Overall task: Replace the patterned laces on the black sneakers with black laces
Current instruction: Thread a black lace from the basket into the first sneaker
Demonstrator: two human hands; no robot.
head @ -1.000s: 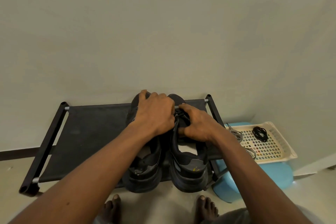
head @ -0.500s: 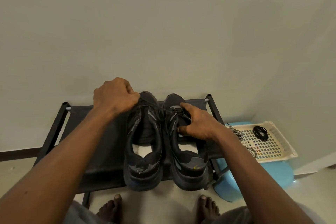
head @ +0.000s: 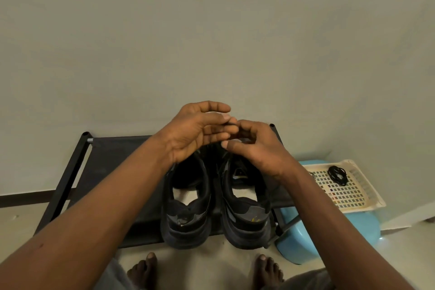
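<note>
Black sneakers (head: 244, 221), L hand (head: 193, 132) above them, fingers loosely apart, R hand (head: 259, 148) touching it, curled, grip unclear, black laces (head: 337, 174) in tray (head: 346, 195) right of sneakers

Two black sneakers (head: 188, 228) stand side by side, heels toward six o'clock, with coiled black laces (head: 337, 174) lying apart at three o'clock.
</note>
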